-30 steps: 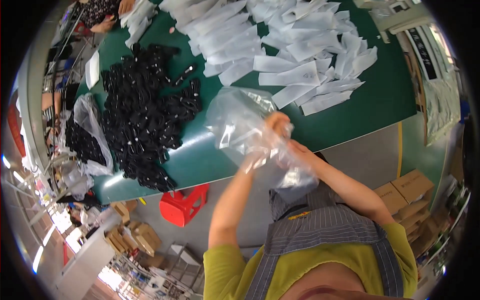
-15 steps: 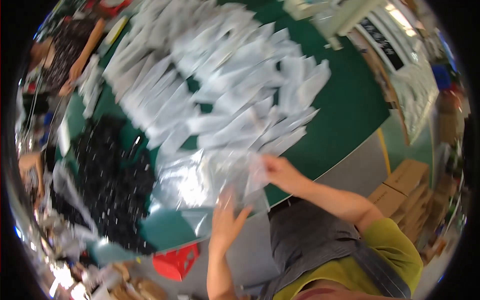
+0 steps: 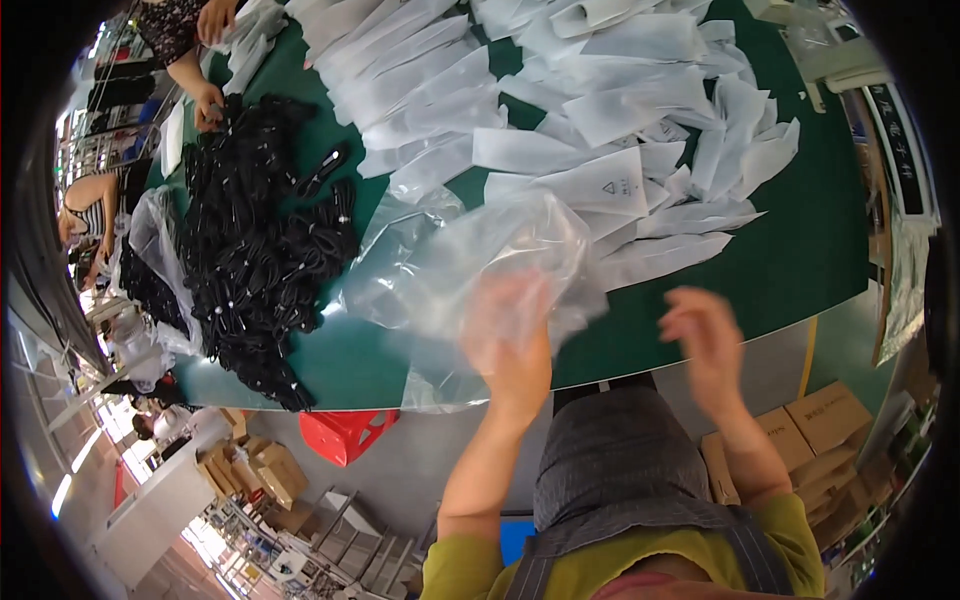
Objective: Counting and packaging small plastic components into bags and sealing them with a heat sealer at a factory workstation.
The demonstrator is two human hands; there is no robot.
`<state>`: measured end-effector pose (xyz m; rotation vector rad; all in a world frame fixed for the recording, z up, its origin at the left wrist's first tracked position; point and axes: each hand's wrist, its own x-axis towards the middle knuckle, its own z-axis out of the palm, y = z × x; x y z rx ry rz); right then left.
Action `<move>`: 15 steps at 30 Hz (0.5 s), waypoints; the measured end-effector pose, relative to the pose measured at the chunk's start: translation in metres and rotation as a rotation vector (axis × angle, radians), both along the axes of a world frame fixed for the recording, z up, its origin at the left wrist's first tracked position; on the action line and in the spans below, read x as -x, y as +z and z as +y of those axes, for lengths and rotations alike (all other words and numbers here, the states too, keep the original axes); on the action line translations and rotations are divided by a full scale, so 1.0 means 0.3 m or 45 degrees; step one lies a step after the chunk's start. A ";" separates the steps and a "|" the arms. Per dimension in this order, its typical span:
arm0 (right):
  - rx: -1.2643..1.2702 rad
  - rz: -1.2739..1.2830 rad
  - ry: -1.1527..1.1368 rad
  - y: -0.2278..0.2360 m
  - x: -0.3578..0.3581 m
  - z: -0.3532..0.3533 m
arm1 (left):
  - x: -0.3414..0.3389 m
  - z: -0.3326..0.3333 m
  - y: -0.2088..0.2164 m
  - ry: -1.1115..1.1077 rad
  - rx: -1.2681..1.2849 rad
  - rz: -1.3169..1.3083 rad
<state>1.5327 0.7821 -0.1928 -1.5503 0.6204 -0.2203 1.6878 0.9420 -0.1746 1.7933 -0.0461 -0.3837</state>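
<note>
A large clear plastic bag (image 3: 430,262), puffed up and creased, lies over the near edge of the green table. My left hand (image 3: 512,345) is at the bag's near side, its fingers veiled by the film and blurred. I cannot tell whether they grip the bag or only lie within its folds. To the right, my right hand (image 3: 705,335) is raised above the table edge, apart from the bag. Its fingers are loosely bent and apart, with nothing in them. Many flat white pouches (image 3: 570,150) lie in overlapping rows just beyond the bag.
A heap of bundled black cables (image 3: 255,240) covers the left of the green table (image 3: 800,240). Another person's hand (image 3: 208,105) reaches to its far end. A red stool (image 3: 345,435) stands below the table edge. Cardboard boxes (image 3: 825,415) are stacked at the lower right.
My right hand has let go of the bag and moved right. My left hand has come up and right under the bag's film, and the bag has puffed up. The view has shifted and turned.
</note>
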 end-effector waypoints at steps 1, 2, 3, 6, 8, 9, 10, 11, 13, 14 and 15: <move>-0.004 -0.025 -0.174 0.047 0.000 -0.035 | -0.003 0.003 0.019 -0.161 -0.232 -0.526; 0.243 -0.061 0.029 0.091 -0.030 -0.026 | 0.007 -0.030 0.039 0.077 0.023 -0.419; 0.781 -0.176 0.329 0.151 -0.096 -0.014 | 0.008 -0.046 0.047 0.068 0.031 -0.411; 0.837 -0.224 0.376 0.073 -0.192 0.095 | 0.017 -0.078 0.085 -0.118 0.015 0.098; 0.616 -0.235 0.377 -0.022 -0.206 0.085 | -0.002 -0.062 0.116 -0.179 0.104 0.246; 0.610 -0.233 0.373 -0.032 -0.201 0.076 | -0.014 -0.035 0.118 -0.203 0.140 0.324; 0.455 -0.296 0.481 -0.024 -0.187 0.062 | -0.023 0.009 0.108 -0.205 0.263 0.270; 0.299 -0.357 0.587 -0.018 -0.177 0.063 | -0.039 0.053 0.111 -0.106 0.196 0.252; -0.013 -0.193 0.420 -0.005 -0.165 0.083 | -0.068 0.136 0.108 0.119 0.245 0.149; -0.489 -0.152 0.143 -0.005 -0.175 0.072 | -0.079 0.177 0.100 0.248 0.354 0.061; -0.955 -0.102 -0.149 -0.002 -0.178 0.074 | -0.084 0.204 0.088 0.460 0.341 -0.057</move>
